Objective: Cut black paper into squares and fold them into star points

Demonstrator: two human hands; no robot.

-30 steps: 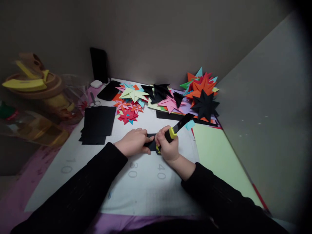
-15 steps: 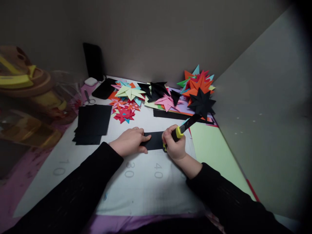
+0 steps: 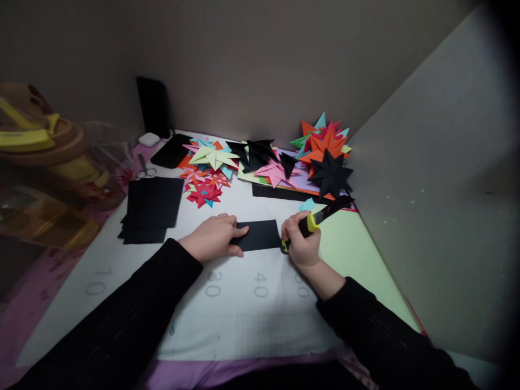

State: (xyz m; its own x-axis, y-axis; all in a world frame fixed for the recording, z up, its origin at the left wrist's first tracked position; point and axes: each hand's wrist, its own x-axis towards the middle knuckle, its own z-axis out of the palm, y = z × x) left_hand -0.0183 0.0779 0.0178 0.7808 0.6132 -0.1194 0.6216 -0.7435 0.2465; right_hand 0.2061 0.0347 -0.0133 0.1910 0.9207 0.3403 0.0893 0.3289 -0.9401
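A folded-looking black paper rectangle [image 3: 262, 235] lies flat on the white mat with grey numbers. My left hand [image 3: 213, 236] rests on the paper's left end, its thumb and fingers pressing it down. At the right end, my right hand [image 3: 301, 241] is closed round a black and yellow utility knife [image 3: 312, 222]. The knife's dark blade [image 3: 335, 208] points away to the upper right, off the paper; its butt is beside the paper's right edge. Whether the butt touches the paper I cannot tell.
Black paper squares [image 3: 155, 203] are stacked at left, with small scissors [image 3: 146, 167] behind. Folded paper stars [image 3: 213, 157] and a colourful star cluster [image 3: 325, 143] line the back. A brown and yellow cup [image 3: 60, 146] stands far left. Pale green paper [image 3: 357, 254] lies at right.
My right hand has moved right with the utility knife, uncovering the right end of the black paper. My left hand stays on the paper, and the view has shifted slightly.
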